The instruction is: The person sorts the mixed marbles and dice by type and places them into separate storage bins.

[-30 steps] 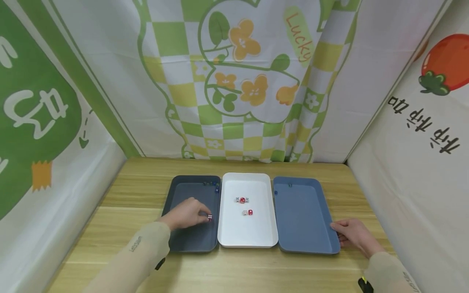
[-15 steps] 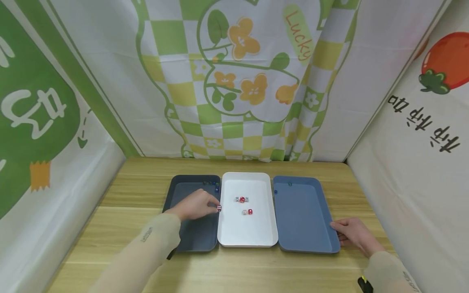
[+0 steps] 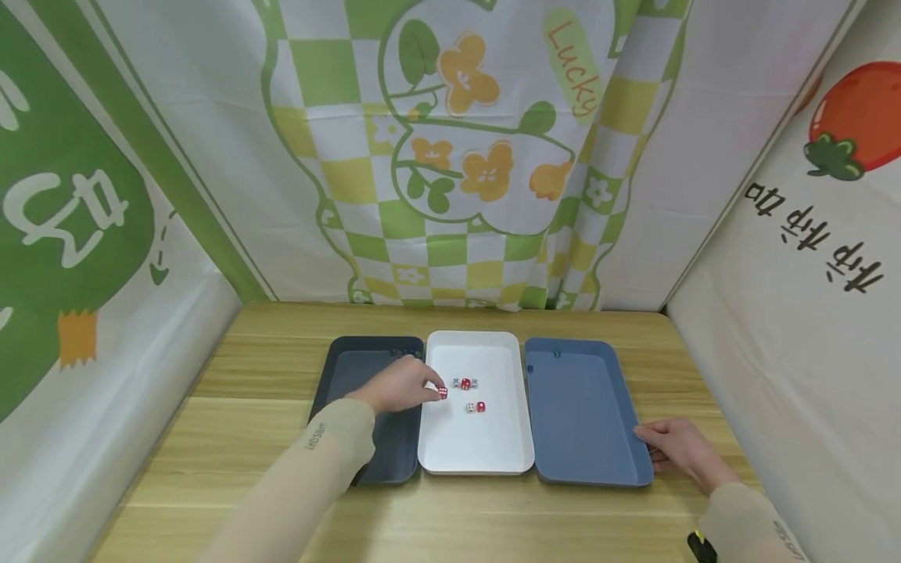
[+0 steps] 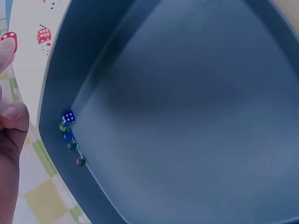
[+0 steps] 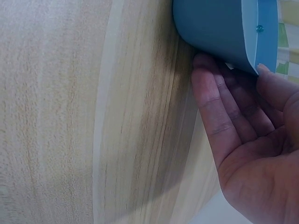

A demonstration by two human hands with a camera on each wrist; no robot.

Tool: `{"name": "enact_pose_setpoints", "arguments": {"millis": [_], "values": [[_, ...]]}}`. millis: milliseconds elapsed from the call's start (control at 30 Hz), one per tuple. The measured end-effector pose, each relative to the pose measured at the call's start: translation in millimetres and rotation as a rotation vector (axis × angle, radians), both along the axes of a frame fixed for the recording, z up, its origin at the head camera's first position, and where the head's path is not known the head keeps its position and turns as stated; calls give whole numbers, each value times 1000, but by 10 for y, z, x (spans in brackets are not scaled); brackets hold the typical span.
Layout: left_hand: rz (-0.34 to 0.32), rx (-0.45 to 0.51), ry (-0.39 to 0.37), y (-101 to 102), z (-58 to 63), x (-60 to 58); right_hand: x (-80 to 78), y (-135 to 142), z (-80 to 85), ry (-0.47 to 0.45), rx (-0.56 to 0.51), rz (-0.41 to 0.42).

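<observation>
My left hand (image 3: 400,385) pinches a red die (image 3: 443,393) with white pips between thumb and fingertips, over the left part of the white tray (image 3: 479,453). In the left wrist view the red die (image 4: 11,39) shows at the fingertips. In the white tray lie a red die (image 3: 465,384) between two white ones, and nearer me a white die (image 3: 471,407) beside a red die (image 3: 481,407). On the right, my right hand (image 3: 681,450) holds the blue tray (image 3: 587,438) by its right side, thumb at the rim and fingers against the outer wall.
The dark grey tray (image 3: 397,461) stands left of the white one, partly behind my left arm. A blue die (image 4: 68,116) and several marbles (image 4: 72,145) sit along its far edge. Two small marbles (image 3: 558,354) lie near the blue tray's far left corner.
My left hand has carried the red die rightward from above the dark grey tray to above the white tray. The right hand stays at the blue tray's side.
</observation>
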State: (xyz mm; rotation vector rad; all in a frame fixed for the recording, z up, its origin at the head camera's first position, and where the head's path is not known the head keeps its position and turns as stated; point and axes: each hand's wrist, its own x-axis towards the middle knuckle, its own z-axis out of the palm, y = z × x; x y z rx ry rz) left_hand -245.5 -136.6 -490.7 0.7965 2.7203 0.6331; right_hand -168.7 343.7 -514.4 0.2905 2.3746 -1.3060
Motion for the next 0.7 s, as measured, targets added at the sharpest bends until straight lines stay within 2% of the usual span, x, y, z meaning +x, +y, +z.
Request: {"name": "enact_pose_setpoints", "arguments": {"millis": [500, 700], "values": [[4, -76, 0, 274, 6, -63, 0, 25, -21, 2, -15, -8], [12, -73, -34, 334, -29, -88, 3, 17, -16, 9, -13, -17]]}}
